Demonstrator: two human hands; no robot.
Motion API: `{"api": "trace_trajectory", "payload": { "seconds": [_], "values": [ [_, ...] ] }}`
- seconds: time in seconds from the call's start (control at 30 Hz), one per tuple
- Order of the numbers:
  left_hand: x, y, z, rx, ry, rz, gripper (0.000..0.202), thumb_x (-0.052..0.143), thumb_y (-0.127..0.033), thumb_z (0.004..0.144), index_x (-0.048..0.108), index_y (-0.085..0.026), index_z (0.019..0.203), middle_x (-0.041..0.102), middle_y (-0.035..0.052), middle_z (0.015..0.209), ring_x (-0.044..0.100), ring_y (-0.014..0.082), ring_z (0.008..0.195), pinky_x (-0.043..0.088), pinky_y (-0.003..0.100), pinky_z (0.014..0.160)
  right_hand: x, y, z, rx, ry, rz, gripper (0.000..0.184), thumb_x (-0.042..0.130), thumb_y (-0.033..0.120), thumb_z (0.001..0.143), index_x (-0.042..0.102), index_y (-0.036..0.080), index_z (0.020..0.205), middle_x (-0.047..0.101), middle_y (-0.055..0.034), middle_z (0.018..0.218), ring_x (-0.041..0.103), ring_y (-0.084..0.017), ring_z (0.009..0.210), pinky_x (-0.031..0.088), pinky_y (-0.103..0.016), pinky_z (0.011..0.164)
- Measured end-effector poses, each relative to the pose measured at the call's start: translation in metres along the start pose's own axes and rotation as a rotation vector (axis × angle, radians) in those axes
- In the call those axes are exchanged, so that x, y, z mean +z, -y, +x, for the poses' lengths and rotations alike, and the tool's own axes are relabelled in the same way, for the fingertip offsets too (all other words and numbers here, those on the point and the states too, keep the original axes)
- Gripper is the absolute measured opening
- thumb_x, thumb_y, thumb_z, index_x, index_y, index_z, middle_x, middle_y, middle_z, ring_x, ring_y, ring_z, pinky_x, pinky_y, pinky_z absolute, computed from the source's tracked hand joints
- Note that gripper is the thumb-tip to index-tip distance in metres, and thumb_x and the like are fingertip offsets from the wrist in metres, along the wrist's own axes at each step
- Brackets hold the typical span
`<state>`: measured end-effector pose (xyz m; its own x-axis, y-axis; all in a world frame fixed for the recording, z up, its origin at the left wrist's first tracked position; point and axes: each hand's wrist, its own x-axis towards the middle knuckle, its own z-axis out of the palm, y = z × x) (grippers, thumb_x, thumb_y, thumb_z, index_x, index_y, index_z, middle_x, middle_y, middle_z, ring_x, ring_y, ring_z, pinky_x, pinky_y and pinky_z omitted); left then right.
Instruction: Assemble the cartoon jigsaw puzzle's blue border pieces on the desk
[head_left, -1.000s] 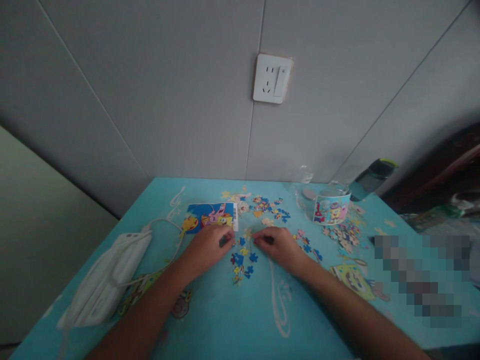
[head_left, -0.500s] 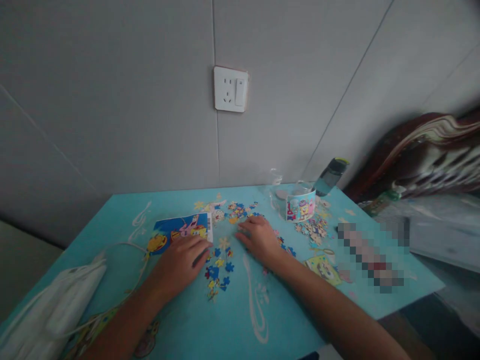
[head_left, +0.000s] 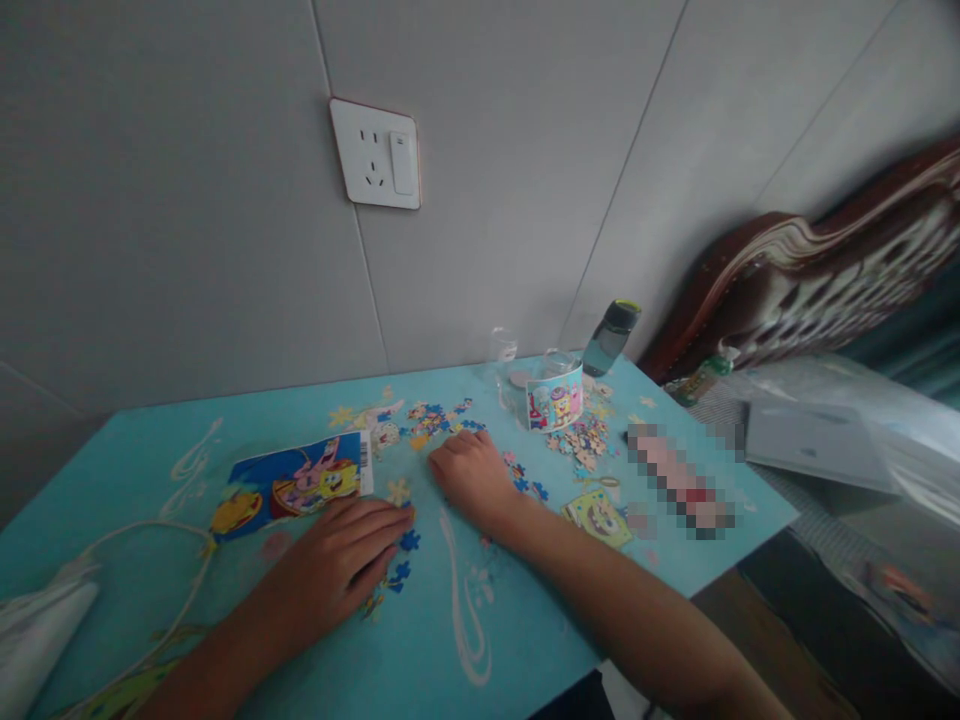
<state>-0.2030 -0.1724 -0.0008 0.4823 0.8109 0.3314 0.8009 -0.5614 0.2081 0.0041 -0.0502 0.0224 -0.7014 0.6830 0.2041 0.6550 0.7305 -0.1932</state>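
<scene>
Head view. Left hand (head_left: 352, 550): lay palm down, fingers stretched out together over the near group of puzzle pieces (head_left: 409, 541), covering part of it; whether a piece was pinched beneath could not be told. Right hand (head_left: 472, 478): back upward, fingers curled in, at the near edge of the far group of puzzle pieces (head_left: 435, 418); fingertips hidden, so whether it gripped a piece could not be told.

Third group of puzzle pieces (head_left: 536, 489): lay loose just right of the right hand. Heap of pieces (head_left: 581, 440): mixed colours, spread beside a clear container (head_left: 555, 400) with a cartoon band.

Picture card (head_left: 292, 485): blue, cartoon print, flat beyond the left hand, its white barcoded edge toward the right. White cord (head_left: 142, 523): curved across the blue table (head_left: 375, 675), left of the card. Bottle (head_left: 609, 338): dark, with a yellow-green rim, stood behind the container. Wall socket (head_left: 376, 155): white, with one switch, above the table. Pixelated item (head_left: 679, 480): lay toward the table's right side.
</scene>
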Motion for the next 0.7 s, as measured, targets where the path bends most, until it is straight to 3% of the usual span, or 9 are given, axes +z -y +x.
{"api": "trace_trajectory", "payload": {
  "seconds": [0.13,0.3,0.5,0.7],
  "values": [
    [-0.006,-0.002,0.0,0.032,0.007,-0.018,0.036,0.052,-0.022,0.097,0.061,-0.025,0.131,0.068,0.0042,0.124,0.061,0.023,0.116,0.046,0.043,0.103,-0.001,-0.007,0.001,0.064,-0.049,0.108,0.023,0.051,0.02,0.097,0.073,0.018,0.092,0.074,-0.01,0.095,0.064,-0.025,0.098,0.039,-0.037,0.093],
    [-0.012,-0.009,0.006,-0.021,0.021,-0.076,0.026,0.049,-0.02,0.099,0.065,-0.022,0.119,0.069,0.0051,0.111,0.06,0.0218,0.107,0.044,0.043,0.101,0.005,-0.015,0.001,0.153,-0.088,0.332,0.027,0.053,0.022,0.095,0.072,0.02,0.114,0.077,-0.0056,0.098,0.069,-0.02,0.086,0.047,-0.03,0.082],
    [-0.012,-0.009,0.006,-0.057,0.01,-0.101,0.028,0.048,-0.021,0.101,0.061,-0.022,0.126,0.067,0.0059,0.107,0.058,0.022,0.103,0.044,0.044,0.098,0.004,-0.015,0.002,0.183,-0.066,0.572,0.022,0.058,0.027,0.092,0.076,0.02,0.103,0.076,-0.001,0.085,0.068,-0.016,0.074,0.049,-0.027,0.07],
    [-0.014,-0.009,0.005,-0.028,-0.012,-0.076,0.027,0.049,-0.02,0.1,0.061,-0.022,0.124,0.066,0.0065,0.109,0.057,0.023,0.105,0.044,0.044,0.098,-0.004,-0.026,0.003,0.238,0.015,0.827,0.026,0.064,0.034,0.087,0.075,0.015,0.102,0.075,-0.0034,0.083,0.066,-0.017,0.073,0.05,-0.026,0.065]
  ]
}}
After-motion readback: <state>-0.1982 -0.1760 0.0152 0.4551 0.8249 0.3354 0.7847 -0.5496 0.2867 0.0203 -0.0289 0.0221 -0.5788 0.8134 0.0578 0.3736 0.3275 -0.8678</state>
